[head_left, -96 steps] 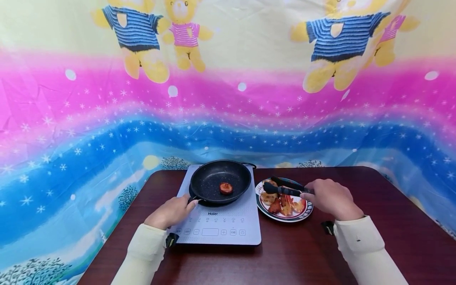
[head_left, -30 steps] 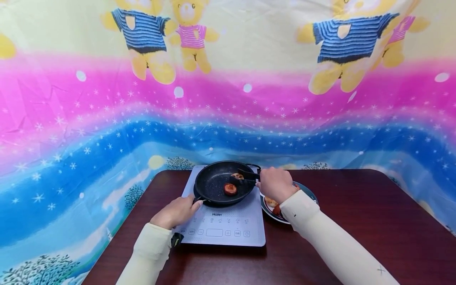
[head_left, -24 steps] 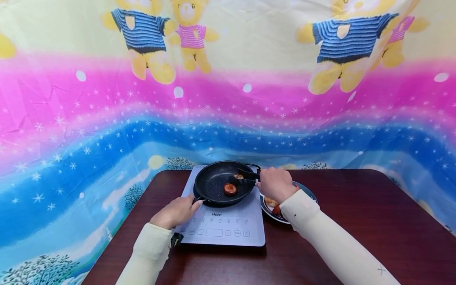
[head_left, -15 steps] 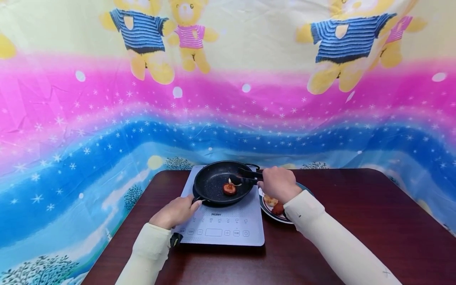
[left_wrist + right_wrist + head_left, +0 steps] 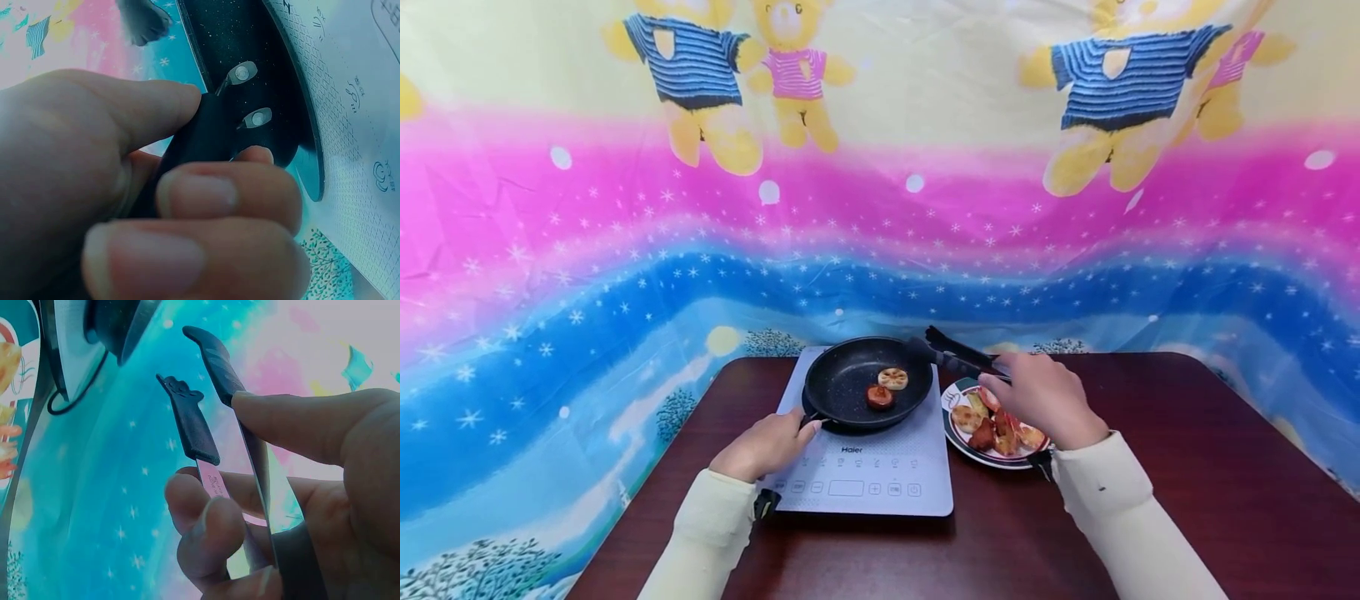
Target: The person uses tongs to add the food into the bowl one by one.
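My left hand point(image 5: 760, 446) grips the black handle point(image 5: 200, 137) of a frying pan point(image 5: 842, 387), which sits on a white induction cooker point(image 5: 895, 500). Inside the pan, a pale lotus root slice point(image 5: 892, 379) lies just behind a reddish-brown round piece of food point(image 5: 880, 397). My right hand point(image 5: 1045, 400) holds tongs point(image 5: 962, 360) with metal arms and black tips, raised by the pan's right rim. Seen from the right wrist, the two black tips point(image 5: 195, 428) stand apart with nothing between them, thumb on one arm and fingers on the other.
Right of the cooker is a patterned plate point(image 5: 958, 450) with several pieces of cooked food point(image 5: 981, 433), partly below my right hand. A dark wooden table point(image 5: 1150, 400) carries everything. Behind it hangs a printed cloth point(image 5: 880, 250) with bears and snowflakes.
The tongs were over the plate, then in the pan at the lotus root slice. Now the slice lies released, and my right hand has drawn the tongs up and right. My left hand stays put.
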Motion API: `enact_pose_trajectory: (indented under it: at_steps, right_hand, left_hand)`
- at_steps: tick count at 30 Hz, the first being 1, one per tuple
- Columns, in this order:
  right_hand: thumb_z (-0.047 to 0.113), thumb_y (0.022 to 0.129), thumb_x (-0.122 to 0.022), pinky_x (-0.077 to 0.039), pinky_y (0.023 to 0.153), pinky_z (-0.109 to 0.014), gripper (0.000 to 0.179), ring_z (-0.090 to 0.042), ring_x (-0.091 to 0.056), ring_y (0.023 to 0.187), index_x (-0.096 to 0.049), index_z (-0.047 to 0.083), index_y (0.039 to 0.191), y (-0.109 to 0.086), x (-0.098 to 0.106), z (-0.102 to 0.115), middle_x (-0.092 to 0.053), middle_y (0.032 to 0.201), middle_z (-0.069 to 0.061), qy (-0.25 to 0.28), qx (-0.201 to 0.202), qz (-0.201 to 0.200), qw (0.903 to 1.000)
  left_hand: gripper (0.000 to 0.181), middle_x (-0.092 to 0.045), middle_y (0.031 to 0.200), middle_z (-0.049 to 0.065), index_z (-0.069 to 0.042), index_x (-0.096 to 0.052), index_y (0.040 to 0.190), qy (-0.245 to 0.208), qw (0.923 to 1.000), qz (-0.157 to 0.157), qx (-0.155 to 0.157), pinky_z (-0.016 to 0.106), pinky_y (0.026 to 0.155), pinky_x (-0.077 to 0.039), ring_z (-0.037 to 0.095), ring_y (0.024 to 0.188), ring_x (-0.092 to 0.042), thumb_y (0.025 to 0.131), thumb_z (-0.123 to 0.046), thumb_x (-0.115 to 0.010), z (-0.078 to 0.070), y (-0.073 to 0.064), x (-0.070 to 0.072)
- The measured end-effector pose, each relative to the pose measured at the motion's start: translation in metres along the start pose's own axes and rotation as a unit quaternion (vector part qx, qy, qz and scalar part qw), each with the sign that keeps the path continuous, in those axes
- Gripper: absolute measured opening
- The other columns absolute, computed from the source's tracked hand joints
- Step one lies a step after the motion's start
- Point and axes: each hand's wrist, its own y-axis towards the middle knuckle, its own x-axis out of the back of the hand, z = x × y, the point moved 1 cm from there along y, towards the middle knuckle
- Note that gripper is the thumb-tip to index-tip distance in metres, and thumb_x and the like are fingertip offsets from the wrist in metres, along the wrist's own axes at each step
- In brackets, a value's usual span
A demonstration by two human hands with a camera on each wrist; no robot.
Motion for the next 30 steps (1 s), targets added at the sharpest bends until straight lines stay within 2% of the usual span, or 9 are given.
enact_pose_trajectory:
  at_steps: [2, 8, 13, 16, 19, 23, 30]
  right_hand:
    - [0.046, 0.093, -0.060, -0.042, 0.047, -0.037, 0.054, -0.020, -0.053, 0.060, -0.060, 0.006, 0.128, -0.006, 0.002, -0.006, -0.065, 0.084, -0.009, 0.007, -0.002, -0.007, 0.9999]
    - [0.045, 0.091, -0.062, -0.047, 0.053, -0.040, 0.054, -0.022, -0.058, 0.068, -0.062, 0.002, 0.125, -0.016, 0.004, -0.022, -0.067, 0.091, -0.013, 0.008, -0.007, -0.024, 0.9997]
    - [0.046, 0.093, -0.060, -0.045, 0.053, -0.038, 0.057, -0.024, -0.057, 0.071, -0.060, 0.001, 0.128, -0.017, 0.008, -0.033, -0.067, 0.094, -0.015, 0.015, -0.011, -0.015, 0.9997]
    - [0.046, 0.093, -0.059, -0.043, 0.053, -0.037, 0.058, -0.024, -0.055, 0.072, -0.059, 0.000, 0.128, -0.017, 0.012, -0.041, -0.065, 0.087, -0.012, 0.018, -0.017, 0.001, 0.9997]
    - [0.048, 0.092, -0.059, -0.047, 0.058, -0.042, 0.060, -0.029, -0.059, 0.081, -0.060, -0.001, 0.127, -0.019, 0.014, -0.048, -0.066, 0.097, -0.017, 0.010, -0.019, 0.018, 0.9996]
    - [0.049, 0.092, -0.058, -0.049, 0.072, -0.055, 0.063, -0.041, -0.059, 0.101, -0.059, -0.003, 0.127, -0.021, 0.015, -0.055, -0.061, 0.119, -0.026, 0.000, -0.020, 0.051, 0.9985]
    - [0.045, 0.090, -0.064, -0.050, 0.069, -0.049, 0.056, -0.028, -0.060, 0.089, -0.063, -0.001, 0.122, -0.023, 0.013, -0.060, -0.065, 0.109, -0.019, 0.013, -0.020, 0.108, 0.9938]
  left_hand:
    - [0.051, -0.057, 0.119, 0.019, -0.001, -0.045, 0.139, 0.001, 1.0000, 0.002, -0.001, 0.037, 0.049, -0.043, 0.023, 0.064, -0.053, 0.102, -0.036, -0.046, 0.000, 0.000, 0.000]
    - [0.052, -0.056, 0.122, 0.020, 0.000, -0.044, 0.140, 0.008, 1.0000, 0.000, -0.006, 0.037, 0.051, -0.043, 0.022, 0.065, -0.053, 0.102, -0.036, -0.046, 0.001, 0.002, 0.000]
    - [0.052, -0.056, 0.119, 0.020, 0.000, -0.044, 0.139, 0.009, 0.9999, 0.000, -0.005, 0.037, 0.051, -0.043, 0.023, 0.062, -0.053, 0.102, -0.037, -0.046, 0.002, 0.003, 0.000]
    - [0.052, -0.057, 0.115, 0.019, 0.000, -0.044, 0.139, 0.011, 0.9999, 0.000, -0.002, 0.037, 0.051, -0.043, 0.024, 0.059, -0.052, 0.102, -0.037, -0.046, 0.001, 0.004, 0.000]
    - [0.052, -0.058, 0.112, 0.018, 0.000, -0.045, 0.139, 0.013, 0.9999, -0.002, 0.000, 0.037, 0.051, -0.042, 0.024, 0.058, -0.052, 0.102, -0.037, -0.046, 0.000, 0.003, 0.001]
    - [0.052, -0.058, 0.113, 0.019, 0.000, -0.045, 0.138, 0.014, 0.9999, -0.002, 0.001, 0.037, 0.050, -0.043, 0.023, 0.058, -0.052, 0.102, -0.038, -0.046, 0.001, 0.002, 0.001]
    - [0.050, -0.058, 0.113, 0.020, -0.001, -0.046, 0.137, 0.014, 0.9999, -0.004, -0.001, 0.037, 0.048, -0.043, 0.023, 0.059, -0.052, 0.102, -0.037, -0.046, 0.000, 0.002, -0.001]
